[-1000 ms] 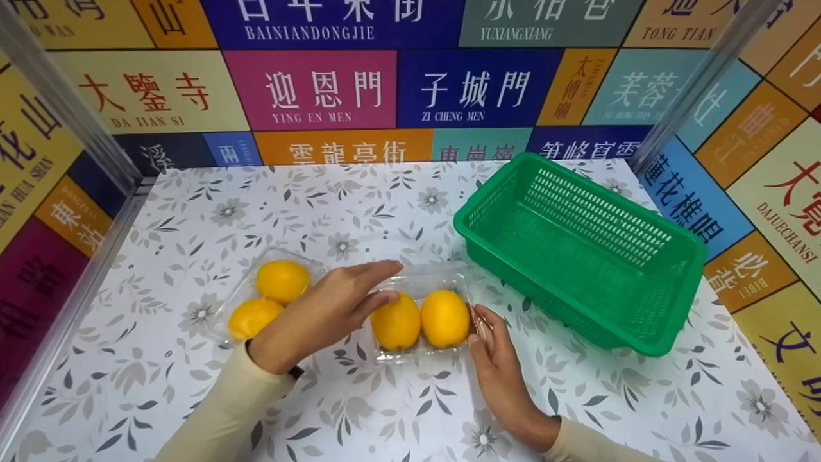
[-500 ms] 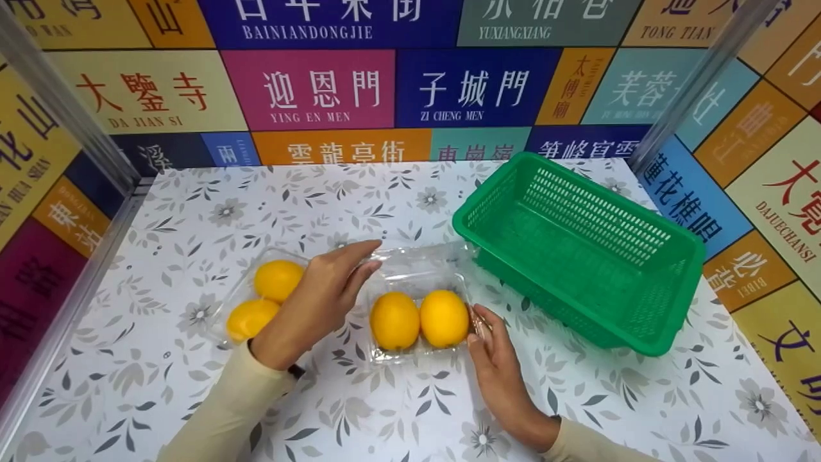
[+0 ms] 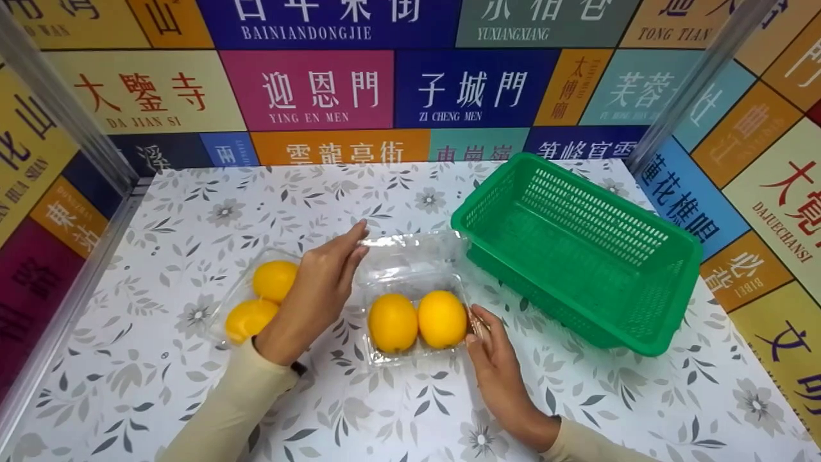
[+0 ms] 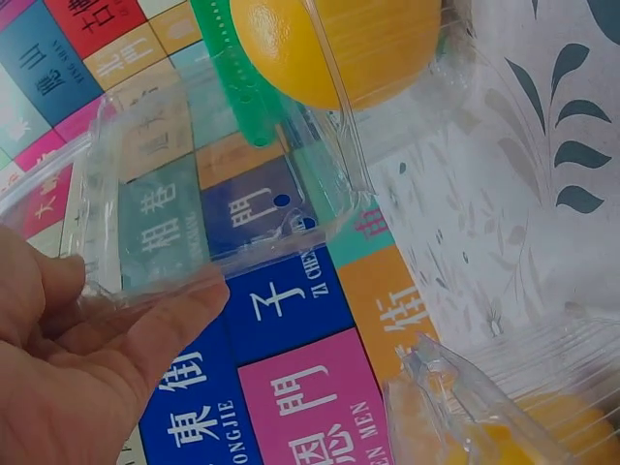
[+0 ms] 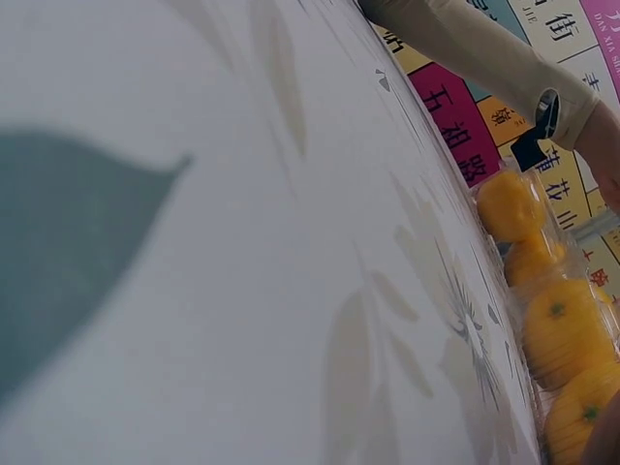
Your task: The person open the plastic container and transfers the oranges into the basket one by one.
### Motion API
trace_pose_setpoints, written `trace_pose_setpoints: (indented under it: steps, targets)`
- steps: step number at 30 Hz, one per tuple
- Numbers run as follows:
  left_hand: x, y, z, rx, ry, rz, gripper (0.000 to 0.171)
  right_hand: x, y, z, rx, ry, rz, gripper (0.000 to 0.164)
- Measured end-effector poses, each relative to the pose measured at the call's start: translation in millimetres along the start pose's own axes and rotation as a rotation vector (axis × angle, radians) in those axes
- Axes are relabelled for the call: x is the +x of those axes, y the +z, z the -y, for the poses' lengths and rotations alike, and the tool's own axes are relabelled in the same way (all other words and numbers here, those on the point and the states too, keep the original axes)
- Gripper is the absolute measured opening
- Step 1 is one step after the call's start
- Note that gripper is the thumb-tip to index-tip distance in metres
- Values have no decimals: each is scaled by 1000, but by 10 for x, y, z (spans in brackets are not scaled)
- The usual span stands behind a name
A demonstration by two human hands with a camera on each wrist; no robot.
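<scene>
A clear plastic clamshell box with two yellow-orange oranges sits in front of me, its lid raised at the far side. My left hand pinches the lid's left edge; the left wrist view shows thumb and fingers on the thin plastic. At the box's right side, my right hand holds the edge between fingers and thumb. Under my left forearm, a second clear box with two oranges is partly hidden. The right wrist view catches oranges from low down.
A green perforated plastic basket with nothing in it stands at the back right, close to the open box. The tablecloth is white with grey leaves. Lettered panels wall in the back and sides.
My left hand has moved up and left, swinging the lid away from the oranges toward the back. My right hand has stayed at the box's right edge.
</scene>
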State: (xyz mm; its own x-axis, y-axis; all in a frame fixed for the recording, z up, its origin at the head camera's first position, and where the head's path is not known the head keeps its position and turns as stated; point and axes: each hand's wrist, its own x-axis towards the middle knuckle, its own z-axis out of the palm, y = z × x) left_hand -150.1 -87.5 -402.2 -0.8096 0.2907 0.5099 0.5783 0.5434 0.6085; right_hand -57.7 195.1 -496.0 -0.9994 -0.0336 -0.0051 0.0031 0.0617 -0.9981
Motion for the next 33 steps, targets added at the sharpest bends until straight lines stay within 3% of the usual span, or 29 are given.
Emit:
trace_pose_setpoints:
  steps: [10, 14, 24, 33]
  targets:
    - [22, 9, 12, 47, -52, -116, 46, -6, 1, -2, -31, 6, -5, 53]
    - [19, 4, 11, 68, -74, -124, 46, -7, 1, 6, -47, 18, -15, 53]
    - [-12, 38, 8, 100, -202, 22, 68, -1, -1, 0, -33, 9, -10, 52]
    - [-60, 102, 49, 128, -265, 129, 79, 7, -11, -11, -27, -9, -8, 52]
